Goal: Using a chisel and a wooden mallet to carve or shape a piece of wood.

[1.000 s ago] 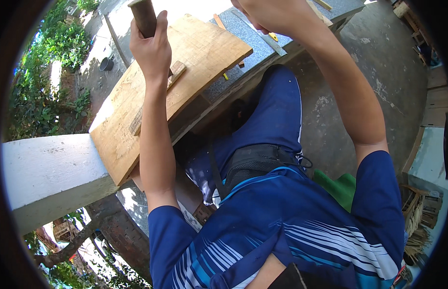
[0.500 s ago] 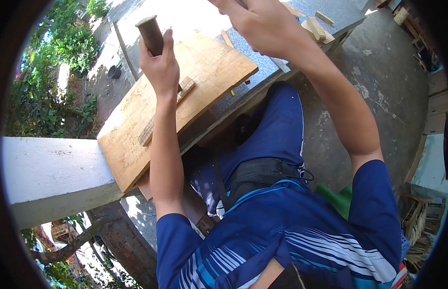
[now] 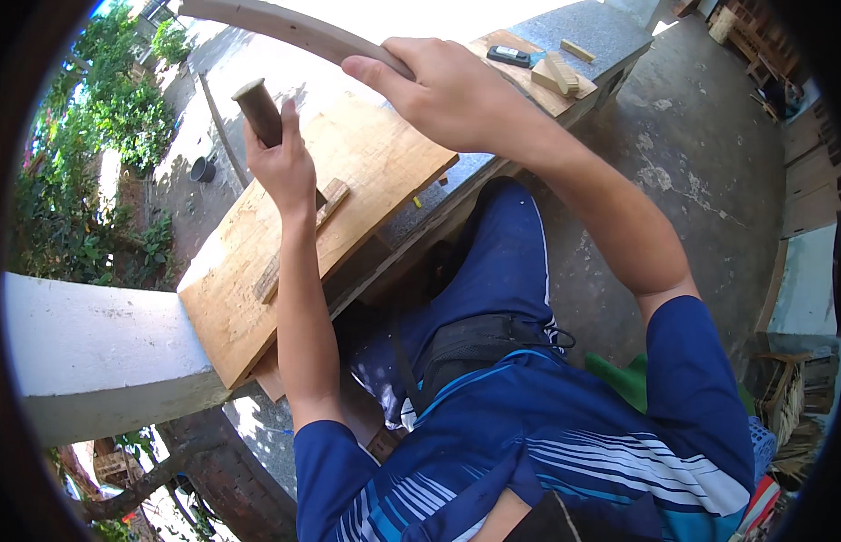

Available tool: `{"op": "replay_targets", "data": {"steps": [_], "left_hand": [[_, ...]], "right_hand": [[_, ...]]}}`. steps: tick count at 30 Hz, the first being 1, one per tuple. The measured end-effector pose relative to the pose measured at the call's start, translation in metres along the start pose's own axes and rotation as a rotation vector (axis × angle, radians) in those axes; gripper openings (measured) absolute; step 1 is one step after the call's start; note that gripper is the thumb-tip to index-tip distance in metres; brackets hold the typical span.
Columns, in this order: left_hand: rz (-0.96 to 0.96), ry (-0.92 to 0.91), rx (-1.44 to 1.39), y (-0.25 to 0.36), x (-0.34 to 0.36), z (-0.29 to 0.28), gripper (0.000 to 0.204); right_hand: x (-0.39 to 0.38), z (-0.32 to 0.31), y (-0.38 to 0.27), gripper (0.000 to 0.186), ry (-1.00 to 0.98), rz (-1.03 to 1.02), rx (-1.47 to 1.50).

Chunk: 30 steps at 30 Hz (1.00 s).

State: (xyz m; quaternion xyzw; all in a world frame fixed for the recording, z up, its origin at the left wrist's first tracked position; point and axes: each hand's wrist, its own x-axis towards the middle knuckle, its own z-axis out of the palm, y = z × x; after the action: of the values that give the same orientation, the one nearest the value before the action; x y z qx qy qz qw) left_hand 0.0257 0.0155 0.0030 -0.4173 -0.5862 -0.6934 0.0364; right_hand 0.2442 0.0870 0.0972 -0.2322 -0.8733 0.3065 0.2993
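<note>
Head view: the left hand (image 3: pixel 280 167) is clenched around a dark round wooden handle (image 3: pixel 258 110), whose blunt end stands up and tilts away above the fist; what lies below the fist is hidden by the palm. The right hand (image 3: pixel 448 95) grasps a long, pale, slightly curved wooden strip (image 3: pixel 285 29), fingers wrapped over its top, thumb side hidden. The strip runs from that hand up and to the left, toward the upper rim of the picture, above the sunlit ground.

Beneath both hands lies a broad wooden board (image 3: pixel 258 262), tilted in the picture, its near corner jutting out past the white concrete ledge (image 3: pixel 95 352) and its far right corner ending on the grey stone slab (image 3: pixel 565 36). A small flat wood scrap (image 3: pixel 299 239) rests on the board, just below the left wrist. The board's right edge hangs over a dark gap above the person's blue-trousered knee (image 3: pixel 493 262).

At the far end of the slab sit a wooden block (image 3: pixel 556 74), a small stick (image 3: pixel 577 50) and a dark, flat hand tool (image 3: pixel 509 56), well apart from both hands. To the right of the slab the concrete floor (image 3: pixel 700 172) is open as far as stacked timber (image 3: pixel 755 36) at the rim. To the left, past the ledge, the ground drops away to greenery (image 3: pixel 86 181) and a dark pot (image 3: pixel 202 169).
</note>
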Motion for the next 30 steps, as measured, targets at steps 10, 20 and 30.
{"op": "replay_targets", "data": {"steps": [10, 20, 30], "left_hand": [[0.009, -0.093, 0.078, 0.018, -0.017, 0.017, 0.032], [0.144, -0.032, 0.037, 0.019, -0.015, 0.011, 0.035], [0.01, -0.078, 0.138, 0.016, -0.008, 0.007, 0.041]], "right_hand": [[-0.012, -0.022, 0.003, 0.053, 0.129, 0.051, 0.241], [-0.02, -0.012, 0.013, 0.053, -0.023, 0.03, 0.077], [-0.033, -0.023, 0.01, 0.053, -0.138, 0.105, 0.073]]}}
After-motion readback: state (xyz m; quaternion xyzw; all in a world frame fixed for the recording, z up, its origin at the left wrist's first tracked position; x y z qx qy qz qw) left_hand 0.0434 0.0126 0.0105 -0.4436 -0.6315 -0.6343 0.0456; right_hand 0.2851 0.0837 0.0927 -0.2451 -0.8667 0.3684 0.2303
